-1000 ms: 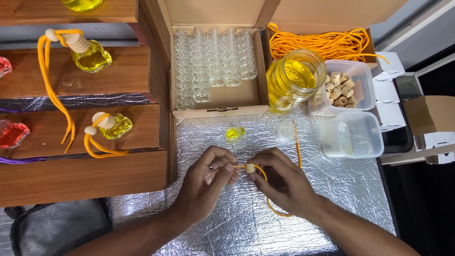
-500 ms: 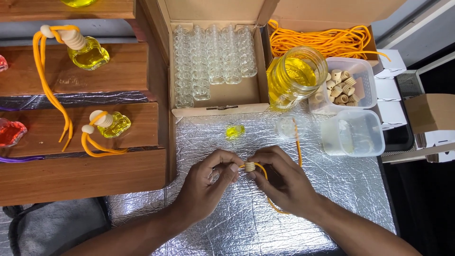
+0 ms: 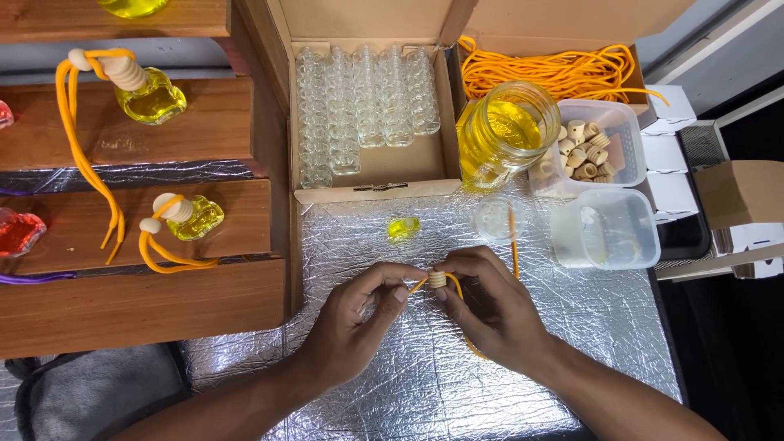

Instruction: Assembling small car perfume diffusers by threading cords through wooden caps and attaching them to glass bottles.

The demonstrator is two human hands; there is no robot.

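Left hand: orange cord is pinched between fingers.
Right hand: ridged wooden bead cap is pinched above silver foil tabletop.

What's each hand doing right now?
Left hand: pinching the orange cord beside the wooden cap.
Right hand: closed on the wooden cap and cord.

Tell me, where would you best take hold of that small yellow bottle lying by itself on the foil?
Probably by its two flat sides, coming straight down from above. The small yellow bottle lies alone on the foil, apart from both hands and the clear lid, so the way down is open. It looks short and squat, so a pinch across its middle should hold better than at its edges.
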